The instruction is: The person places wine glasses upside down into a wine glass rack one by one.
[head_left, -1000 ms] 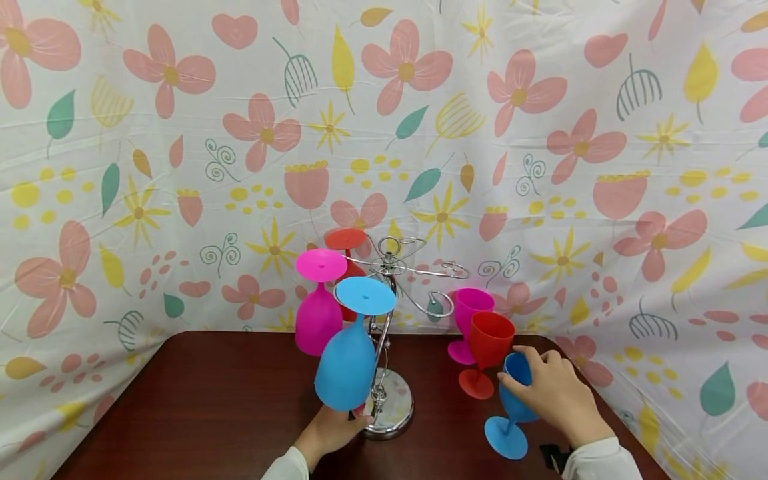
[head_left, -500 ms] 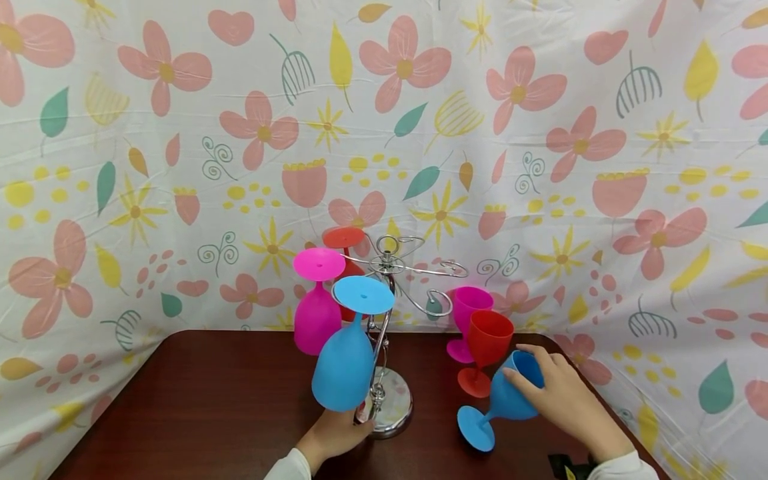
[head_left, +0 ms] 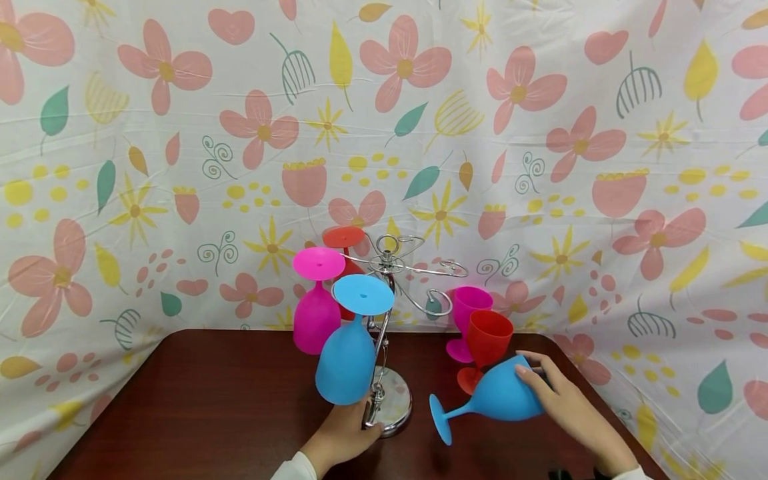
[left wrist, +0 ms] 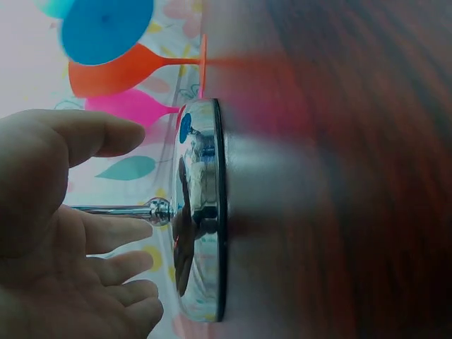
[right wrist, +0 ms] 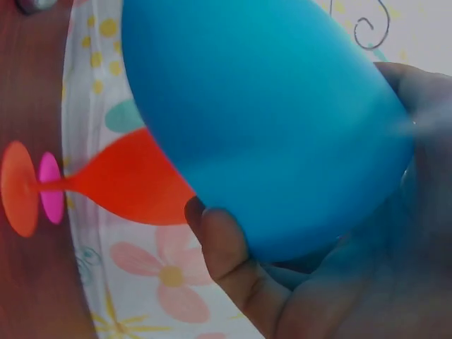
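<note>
My right hand grips a blue plastic goblet near its rim, with the thumb and fingers on either side. The goblet lies tilted sideways in the air, foot toward the left. Low by the chrome goblet rack, my left hand reaches around the post just over the round base; its thumb and loosely bent fingers stand apart in the left wrist view. From the rack hang, upside down, another blue goblet, a magenta goblet and a red goblet, partly hidden.
A red goblet and a magenta goblet stand upright at the right of the dark wooden table. Bare wire arms of the rack reach toward them. A flowered cloth hangs behind the table.
My right hand has lifted the blue goblet off the table and tipped it from upright to nearly level, its foot swinging left. The left hand stays by the rack's base, shifting slightly.
</note>
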Demonstrator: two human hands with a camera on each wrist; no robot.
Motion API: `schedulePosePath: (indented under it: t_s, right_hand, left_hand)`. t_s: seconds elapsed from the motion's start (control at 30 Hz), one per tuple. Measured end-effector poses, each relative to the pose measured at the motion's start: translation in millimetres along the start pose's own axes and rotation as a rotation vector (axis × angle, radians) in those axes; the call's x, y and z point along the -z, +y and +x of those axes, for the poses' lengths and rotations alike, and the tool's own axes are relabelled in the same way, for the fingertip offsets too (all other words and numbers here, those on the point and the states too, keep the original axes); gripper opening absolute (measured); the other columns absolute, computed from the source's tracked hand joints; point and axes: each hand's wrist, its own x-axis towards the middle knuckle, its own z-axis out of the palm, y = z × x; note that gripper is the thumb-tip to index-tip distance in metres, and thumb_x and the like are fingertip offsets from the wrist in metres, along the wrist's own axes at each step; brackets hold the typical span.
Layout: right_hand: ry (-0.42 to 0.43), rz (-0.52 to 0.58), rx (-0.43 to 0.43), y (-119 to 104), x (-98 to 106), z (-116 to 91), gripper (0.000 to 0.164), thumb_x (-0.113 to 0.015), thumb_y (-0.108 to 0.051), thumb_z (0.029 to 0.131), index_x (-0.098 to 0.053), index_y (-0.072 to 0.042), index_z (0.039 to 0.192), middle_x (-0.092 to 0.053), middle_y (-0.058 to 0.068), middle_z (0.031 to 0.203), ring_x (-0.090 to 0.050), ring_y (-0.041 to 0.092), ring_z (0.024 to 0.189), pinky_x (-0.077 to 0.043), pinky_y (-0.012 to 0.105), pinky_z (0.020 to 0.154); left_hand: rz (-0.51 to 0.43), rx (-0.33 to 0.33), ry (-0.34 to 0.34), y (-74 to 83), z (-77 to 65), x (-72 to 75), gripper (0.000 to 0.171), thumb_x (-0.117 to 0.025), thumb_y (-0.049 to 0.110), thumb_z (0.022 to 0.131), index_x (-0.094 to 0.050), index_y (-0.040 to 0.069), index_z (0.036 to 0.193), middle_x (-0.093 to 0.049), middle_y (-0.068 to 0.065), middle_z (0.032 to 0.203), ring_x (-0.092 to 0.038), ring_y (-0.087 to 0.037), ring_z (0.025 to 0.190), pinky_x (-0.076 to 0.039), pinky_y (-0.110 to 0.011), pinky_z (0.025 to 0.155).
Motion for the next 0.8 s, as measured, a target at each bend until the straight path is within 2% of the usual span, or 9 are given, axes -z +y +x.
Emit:
schedulePosePath:
  t_s: [0.13,0.23,0.3,0.47,0.53,0.6,0.63,0.8]
  right_hand:
    - [-0.049,0.104,-0.021,7,-5,-1,0.07,-0.041,-0.058,0.102,-0.026,-0.014,0.154,-0.036,0.024,0.143,-0.043,0.044,0.122,-0.047,0.058,0.087]
    - [-0.076,0.186,-0.038,10,-11,0,0.069,-0.039,-0.059,0.102,-0.027,-0.014,0.153,-0.031,0.022,0.148,-0.039,0.045,0.124,-0.045,0.058,0.087]
    - [-0.091,0.238,-0.038,11,-15,1,0.067,-0.037,-0.057,0.103,-0.028,-0.013,0.153,-0.03,0.021,0.149,-0.037,0.045,0.126,-0.045,0.057,0.087]
    - [-0.124,0.378,-0.029,11,-27,4,0.066,-0.033,-0.054,0.106,-0.028,-0.009,0.153,-0.029,0.02,0.148,-0.033,0.044,0.128,-0.044,0.056,0.089]
    - [-0.138,0.452,-0.034,10,-31,4,0.065,-0.033,-0.053,0.106,-0.027,-0.008,0.153,-0.027,0.019,0.149,-0.033,0.044,0.128,-0.044,0.056,0.09]
    - [-0.153,0.523,-0.033,10,-35,4,0.066,-0.033,-0.051,0.107,-0.025,-0.007,0.155,-0.024,0.019,0.151,-0.031,0.045,0.128,-0.045,0.056,0.091]
    - [-0.16,0.552,-0.03,9,-36,4,0.066,-0.033,-0.051,0.107,-0.024,-0.007,0.155,-0.022,0.019,0.152,-0.03,0.046,0.129,-0.045,0.056,0.091]
    - [-0.238,0.655,-0.018,8,-41,4,0.07,-0.028,-0.051,0.108,-0.013,-0.005,0.158,-0.012,0.021,0.154,-0.028,0.046,0.13,-0.043,0.054,0.097]
  left_hand:
    - [0.044,-0.015,0.012,4.2,-3.3,2.1,0.078,-0.071,0.022,0.091,-0.031,-0.01,0.149,-0.034,-0.025,0.152,-0.037,-0.043,0.136,-0.036,-0.058,0.105]
    - [0.065,-0.004,-0.012,7.6,-4.7,4.4,0.077,-0.071,0.022,0.091,-0.033,-0.011,0.149,-0.035,-0.026,0.152,-0.038,-0.042,0.135,-0.039,-0.056,0.104]
    - [0.091,0.026,-0.045,9.6,-4.8,5.7,0.075,-0.071,0.024,0.091,-0.036,-0.01,0.148,-0.039,-0.024,0.149,-0.041,-0.04,0.134,-0.041,-0.055,0.103]
    - [0.27,0.084,-0.112,16.1,-3.3,7.1,0.059,-0.07,0.036,0.092,-0.055,0.001,0.136,-0.062,-0.014,0.128,-0.058,-0.03,0.118,-0.047,-0.051,0.095]
    - [0.298,0.091,-0.133,18.5,-3.0,8.0,0.05,-0.069,0.039,0.092,-0.06,0.007,0.129,-0.065,-0.009,0.121,-0.06,-0.028,0.113,-0.047,-0.05,0.093]
    - [0.259,0.081,-0.15,20.7,-3.0,9.0,0.042,-0.07,0.038,0.092,-0.064,0.01,0.123,-0.066,-0.005,0.116,-0.06,-0.025,0.112,-0.047,-0.047,0.092]
    - [0.21,0.079,-0.168,21.7,-3.1,9.5,0.039,-0.07,0.037,0.092,-0.064,0.012,0.121,-0.065,-0.003,0.113,-0.06,-0.023,0.11,-0.048,-0.045,0.09]
    - [-0.156,0.042,-0.247,28.3,-0.1,8.0,0.03,-0.071,0.028,0.093,-0.064,0.015,0.12,-0.063,0.001,0.108,-0.061,-0.015,0.099,-0.052,-0.033,0.081]
